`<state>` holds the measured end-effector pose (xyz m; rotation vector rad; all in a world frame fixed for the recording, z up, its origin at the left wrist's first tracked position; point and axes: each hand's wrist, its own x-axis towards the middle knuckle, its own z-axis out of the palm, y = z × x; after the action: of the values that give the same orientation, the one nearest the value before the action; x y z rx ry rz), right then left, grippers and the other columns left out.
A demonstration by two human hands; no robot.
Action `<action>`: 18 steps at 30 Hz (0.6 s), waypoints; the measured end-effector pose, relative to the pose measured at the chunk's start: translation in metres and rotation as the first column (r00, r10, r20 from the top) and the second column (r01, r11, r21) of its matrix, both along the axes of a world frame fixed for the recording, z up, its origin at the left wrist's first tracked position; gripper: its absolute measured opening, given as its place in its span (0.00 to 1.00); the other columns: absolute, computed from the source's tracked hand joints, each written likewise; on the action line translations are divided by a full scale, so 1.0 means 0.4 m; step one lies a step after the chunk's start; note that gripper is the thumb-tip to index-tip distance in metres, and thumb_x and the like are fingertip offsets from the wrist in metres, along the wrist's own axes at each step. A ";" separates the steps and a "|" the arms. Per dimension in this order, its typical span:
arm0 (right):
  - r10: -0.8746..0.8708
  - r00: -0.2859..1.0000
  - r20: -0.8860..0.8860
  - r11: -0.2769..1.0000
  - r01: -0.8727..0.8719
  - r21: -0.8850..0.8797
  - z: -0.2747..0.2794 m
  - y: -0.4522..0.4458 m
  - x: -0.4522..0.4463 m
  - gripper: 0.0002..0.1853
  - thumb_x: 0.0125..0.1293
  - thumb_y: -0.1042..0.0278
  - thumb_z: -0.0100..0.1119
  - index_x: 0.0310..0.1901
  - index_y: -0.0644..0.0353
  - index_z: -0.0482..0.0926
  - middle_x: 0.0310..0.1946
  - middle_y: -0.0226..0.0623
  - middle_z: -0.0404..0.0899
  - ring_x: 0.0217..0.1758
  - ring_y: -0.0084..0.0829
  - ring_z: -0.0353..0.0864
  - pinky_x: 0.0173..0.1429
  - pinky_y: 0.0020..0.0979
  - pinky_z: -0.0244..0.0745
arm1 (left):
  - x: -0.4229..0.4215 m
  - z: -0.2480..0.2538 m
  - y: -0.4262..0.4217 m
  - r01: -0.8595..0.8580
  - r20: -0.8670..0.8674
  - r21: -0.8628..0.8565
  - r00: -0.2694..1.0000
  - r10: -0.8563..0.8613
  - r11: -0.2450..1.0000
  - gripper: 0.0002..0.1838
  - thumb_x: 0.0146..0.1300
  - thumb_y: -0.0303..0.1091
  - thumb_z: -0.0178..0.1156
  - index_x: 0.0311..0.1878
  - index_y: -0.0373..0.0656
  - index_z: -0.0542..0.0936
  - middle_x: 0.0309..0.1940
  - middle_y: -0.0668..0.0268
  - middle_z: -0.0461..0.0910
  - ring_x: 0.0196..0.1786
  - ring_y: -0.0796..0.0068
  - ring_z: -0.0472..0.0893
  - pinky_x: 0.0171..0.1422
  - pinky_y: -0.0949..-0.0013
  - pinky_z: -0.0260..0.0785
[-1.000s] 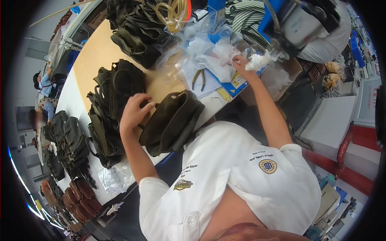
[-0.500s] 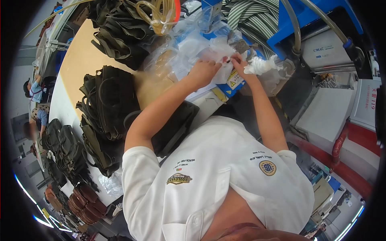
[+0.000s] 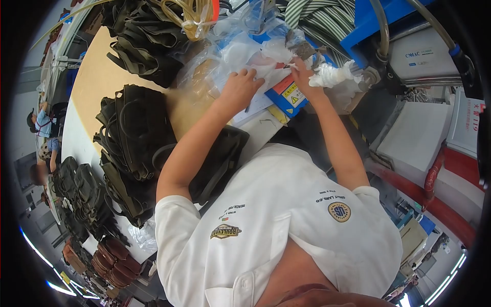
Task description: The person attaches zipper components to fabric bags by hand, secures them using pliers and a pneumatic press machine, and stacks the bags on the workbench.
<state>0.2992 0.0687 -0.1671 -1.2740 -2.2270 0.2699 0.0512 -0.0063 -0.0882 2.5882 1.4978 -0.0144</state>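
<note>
My left hand (image 3: 239, 93) is over the papers (image 3: 255, 114) at the table edge, its fingers loosely bent and apart. A small dark sliver shows beneath its palm; whether the hand touches it I cannot tell. My right hand (image 3: 305, 81) has its fingers closed at the edge of crumpled white plastic film (image 3: 276, 52), with a little red beside the fingertips. Just below the fingertips, a blue box (image 3: 287, 96) carries a yellow warning label. A torn white wrapping (image 3: 331, 75) bulges to the right of my right hand.
Dark bags (image 3: 134, 128) are stacked on the table (image 3: 92, 84) to the left, with more dark fabric pieces (image 3: 146, 48) behind. Coiled clear tubing (image 3: 194, 18) lies at the back. Blue machinery (image 3: 365, 30) with hoses stands at right. Two people are farther off at left.
My left hand has drawn back to the left, away from the film and my right hand, and its fingers have loosened. My right hand stays near the film, shifted slightly.
</note>
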 end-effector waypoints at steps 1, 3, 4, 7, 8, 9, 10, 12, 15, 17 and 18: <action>0.068 0.997 -0.040 0.995 -0.071 -0.076 0.013 -0.005 -0.008 0.13 0.68 0.60 0.61 0.47 0.60 0.79 0.44 0.42 0.80 0.47 0.46 0.82 0.48 0.42 0.75 | 0.002 -0.006 0.006 -0.020 0.026 -0.059 0.999 0.022 0.998 0.26 0.56 0.26 0.61 0.60 0.55 0.79 0.58 0.62 0.74 0.54 0.59 0.78 0.57 0.59 0.70; 0.038 0.994 -0.101 0.979 -0.057 -0.195 0.039 -0.015 -0.029 0.12 0.68 0.61 0.61 0.46 0.60 0.80 0.45 0.41 0.79 0.47 0.46 0.82 0.48 0.42 0.76 | 0.001 0.000 0.007 -0.035 0.102 -0.165 0.993 0.052 0.986 0.27 0.57 0.27 0.63 0.63 0.53 0.77 0.62 0.60 0.73 0.58 0.56 0.77 0.60 0.58 0.70; 0.020 0.991 -0.132 0.966 -0.053 -0.252 0.046 -0.016 -0.037 0.12 0.68 0.61 0.61 0.46 0.60 0.80 0.46 0.41 0.79 0.47 0.46 0.82 0.48 0.41 0.76 | -0.006 0.008 0.005 -0.028 0.150 -0.211 0.987 0.061 0.977 0.28 0.58 0.29 0.64 0.64 0.52 0.76 0.64 0.60 0.72 0.60 0.55 0.76 0.61 0.57 0.70; -0.178 0.971 -0.160 0.859 0.074 -0.507 0.024 0.000 -0.046 0.13 0.66 0.61 0.64 0.43 0.63 0.81 0.42 0.44 0.81 0.44 0.48 0.83 0.46 0.43 0.77 | -0.055 0.141 -0.017 -0.039 0.310 -0.367 0.937 0.162 0.929 0.28 0.60 0.33 0.66 0.66 0.49 0.75 0.66 0.59 0.72 0.61 0.53 0.76 0.63 0.58 0.70; -0.193 0.971 -0.142 0.853 0.094 -0.514 0.012 0.007 -0.050 0.14 0.65 0.60 0.65 0.43 0.64 0.81 0.41 0.45 0.82 0.43 0.49 0.83 0.45 0.43 0.77 | -0.085 0.199 -0.033 -0.039 0.359 -0.425 0.910 0.208 0.905 0.28 0.60 0.34 0.66 0.66 0.48 0.74 0.66 0.58 0.72 0.61 0.53 0.77 0.64 0.58 0.70; -0.207 0.970 -0.124 0.845 0.114 -0.522 -0.001 0.019 -0.055 0.15 0.63 0.60 0.66 0.42 0.65 0.81 0.39 0.47 0.82 0.42 0.50 0.83 0.45 0.44 0.77 | -0.127 0.236 -0.051 -0.062 0.374 -0.392 0.901 0.220 0.918 0.28 0.61 0.37 0.66 0.65 0.47 0.75 0.63 0.58 0.75 0.58 0.53 0.79 0.62 0.58 0.71; -0.220 0.970 -0.107 0.839 0.132 -0.528 -0.010 0.030 -0.060 0.16 0.62 0.59 0.67 0.41 0.66 0.81 0.37 0.49 0.83 0.42 0.51 0.83 0.45 0.44 0.77 | -0.179 0.264 -0.074 -0.087 0.389 -0.358 0.891 0.233 0.930 0.28 0.62 0.39 0.67 0.65 0.45 0.75 0.60 0.57 0.78 0.55 0.53 0.80 0.60 0.58 0.72; -0.192 0.981 -0.026 0.881 0.160 -0.444 -0.019 0.041 -0.062 0.18 0.60 0.58 0.69 0.41 0.67 0.81 0.35 0.51 0.83 0.41 0.52 0.83 0.45 0.46 0.76 | -0.267 0.307 -0.150 -0.283 0.161 -0.322 0.924 0.347 0.904 0.28 0.61 0.46 0.68 0.61 0.41 0.77 0.51 0.52 0.83 0.50 0.52 0.82 0.55 0.56 0.74; -0.080 0.995 0.054 0.943 0.093 -0.320 -0.034 0.058 -0.071 0.18 0.58 0.58 0.70 0.40 0.66 0.82 0.36 0.53 0.83 0.42 0.53 0.83 0.45 0.48 0.77 | -0.339 0.312 -0.266 -0.409 -0.157 -0.399 0.912 0.378 0.821 0.30 0.58 0.52 0.68 0.57 0.39 0.79 0.43 0.49 0.84 0.47 0.48 0.83 0.52 0.56 0.74; -0.028 0.997 0.074 0.951 0.050 -0.305 -0.004 0.060 -0.070 0.17 0.58 0.58 0.70 0.40 0.65 0.83 0.37 0.53 0.83 0.42 0.52 0.83 0.46 0.48 0.77 | -0.331 0.305 -0.317 -0.372 -0.158 -0.585 0.924 0.348 0.720 0.29 0.57 0.57 0.66 0.49 0.39 0.82 0.35 0.48 0.84 0.43 0.48 0.83 0.49 0.52 0.74; -0.088 0.978 0.191 0.939 0.145 -0.312 -0.009 0.065 -0.075 0.17 0.57 0.57 0.71 0.42 0.61 0.85 0.38 0.53 0.83 0.42 0.52 0.83 0.47 0.47 0.77 | -0.326 0.283 -0.348 -0.342 -0.143 -0.550 0.937 0.318 0.762 0.27 0.59 0.55 0.65 0.46 0.36 0.81 0.32 0.47 0.83 0.40 0.47 0.83 0.47 0.52 0.74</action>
<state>0.2693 0.0947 -0.1708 -1.6555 -2.3076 0.5149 -0.0794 -0.1456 0.0252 1.8406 1.6330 -0.4140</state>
